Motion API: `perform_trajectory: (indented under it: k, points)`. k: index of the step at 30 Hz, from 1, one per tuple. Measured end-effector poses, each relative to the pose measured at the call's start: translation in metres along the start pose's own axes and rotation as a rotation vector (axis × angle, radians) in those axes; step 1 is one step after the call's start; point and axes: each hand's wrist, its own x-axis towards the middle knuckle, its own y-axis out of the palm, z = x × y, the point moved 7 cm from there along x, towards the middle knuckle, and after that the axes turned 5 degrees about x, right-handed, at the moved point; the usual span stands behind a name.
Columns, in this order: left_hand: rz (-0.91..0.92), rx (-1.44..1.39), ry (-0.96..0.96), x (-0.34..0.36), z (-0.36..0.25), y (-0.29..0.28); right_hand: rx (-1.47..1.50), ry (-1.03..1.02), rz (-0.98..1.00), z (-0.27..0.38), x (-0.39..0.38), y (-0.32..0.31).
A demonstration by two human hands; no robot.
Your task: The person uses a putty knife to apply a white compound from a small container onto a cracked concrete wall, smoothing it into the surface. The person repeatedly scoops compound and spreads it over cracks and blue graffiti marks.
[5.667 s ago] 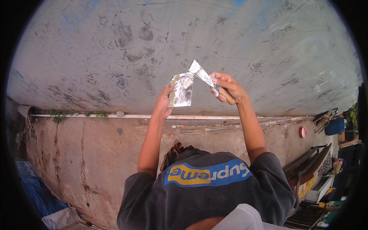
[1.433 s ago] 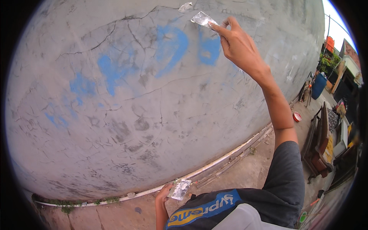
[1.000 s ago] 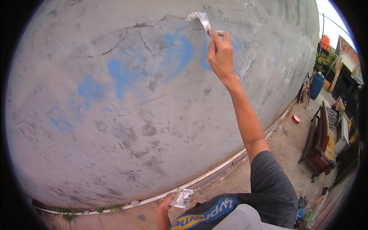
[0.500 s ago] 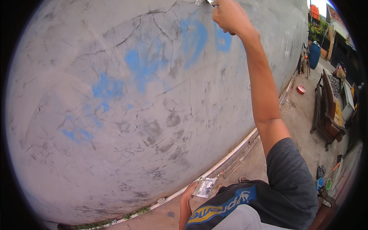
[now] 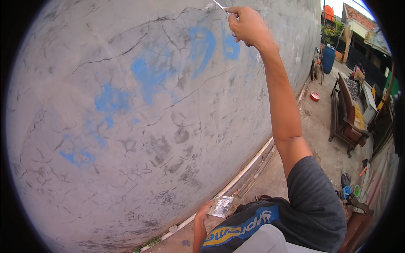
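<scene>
Right hand (image 5: pixel 248 24) is closed in a pinch on the handle of a thin putty knife (image 5: pixel 217 5), arm stretched high and fully extended up the wall. Only a short bit of the blade shows, at the top rim of the picture. Its long axis runs up and to the left from the knuckles, tip laid on or just off the grey cracked wall (image 5: pixel 139 126) beside a crack (image 5: pixel 168 19); actual contact is too small to tell.

Left hand (image 5: pixel 203 211) sits low, near the waist, fingers curled around the edge of a small flat metal plate smeared with grey filler (image 5: pixel 222 206). The plate is tilted, face toward the wall.

Key relation: the working spot is straight above the right hand, and the right hand alone is near it. The left hand and its plate are well apart from it, down by the white pipe (image 5: pixel 249 166) running along the wall's foot. Blue paint patches (image 5: pixel 198 46) lie just left of and below the blade tip.

Off right: blue barrel (image 5: pixel 328 59), wooden bench (image 5: pixel 348 114), red bowl (image 5: pixel 314 96) on the concrete yard.
</scene>
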Motion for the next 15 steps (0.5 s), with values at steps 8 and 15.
perform_trajectory:
  k: [8, 15]
  points:
    - [-0.147, 0.067, -0.077, -0.062, -0.035, 0.03, -0.325, -0.294, -0.222, -0.003, -0.007, 0.057]
    - [-0.083, -0.006, -0.021, 0.001, 0.031, -0.018, -0.146, -0.175, 0.06, 0.036, -0.03, 0.034]
